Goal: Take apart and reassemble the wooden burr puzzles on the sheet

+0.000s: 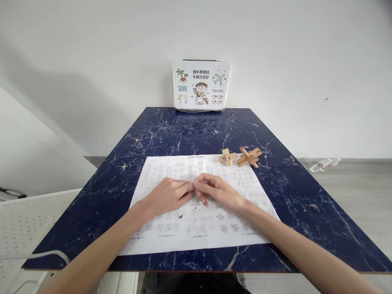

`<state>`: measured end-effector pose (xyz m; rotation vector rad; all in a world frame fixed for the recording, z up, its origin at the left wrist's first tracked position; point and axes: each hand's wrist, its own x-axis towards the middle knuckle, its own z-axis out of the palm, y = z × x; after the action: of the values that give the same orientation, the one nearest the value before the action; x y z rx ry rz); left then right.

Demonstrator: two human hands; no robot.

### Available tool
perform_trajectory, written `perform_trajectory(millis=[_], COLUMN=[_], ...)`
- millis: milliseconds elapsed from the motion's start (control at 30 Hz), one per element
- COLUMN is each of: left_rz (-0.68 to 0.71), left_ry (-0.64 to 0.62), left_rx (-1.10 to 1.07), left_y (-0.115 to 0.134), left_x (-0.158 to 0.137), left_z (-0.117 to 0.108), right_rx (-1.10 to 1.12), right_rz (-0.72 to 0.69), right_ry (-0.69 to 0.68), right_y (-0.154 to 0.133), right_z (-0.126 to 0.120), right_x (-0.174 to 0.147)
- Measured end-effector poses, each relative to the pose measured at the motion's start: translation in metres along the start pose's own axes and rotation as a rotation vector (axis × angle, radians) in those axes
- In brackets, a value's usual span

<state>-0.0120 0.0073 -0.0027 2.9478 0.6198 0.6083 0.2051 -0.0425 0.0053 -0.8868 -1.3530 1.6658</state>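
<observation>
My left hand (172, 195) and my right hand (216, 190) meet fingertip to fingertip over a printed paper sheet (147, 241). Both have their thumb and fingers pinched together. Whatever they pinch, if anything, is too small or hidden to make out. Small printed diagrams and lines of text cover the sheet. A few tiny black bits (180, 216) show on it below my hands. Past my right hand, two wooden interlocking puzzles, a smaller one (227, 157) and a larger one (249, 157), rest at the sheet's top right corner.
The dark blue marbled table (122, 163) reaches to the wall. At its far edge stands a white case (201, 85) with cartoon prints. A white perforated basket or chair (24, 228) is at the left. On the floor to the right lies a clear plastic bottle (325, 164).
</observation>
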Motion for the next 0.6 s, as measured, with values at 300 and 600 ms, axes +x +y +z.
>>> perform_trajectory(millis=[300, 600], left_rz=[0.004, 0.007], left_ry=[-0.005, -0.006], left_rx=[0.01, 0.026], left_y=[-0.0008, -0.0007], left_x=[-0.0002, -0.0008], left_z=[0.0004, 0.0003], right_rx=[0.01, 0.008], right_rz=[-0.005, 0.0], right_ry=[0.0, 0.003], right_y=[0.0018, 0.0004], right_z=[-0.0005, -0.0001], right_x=[0.0009, 0.0005])
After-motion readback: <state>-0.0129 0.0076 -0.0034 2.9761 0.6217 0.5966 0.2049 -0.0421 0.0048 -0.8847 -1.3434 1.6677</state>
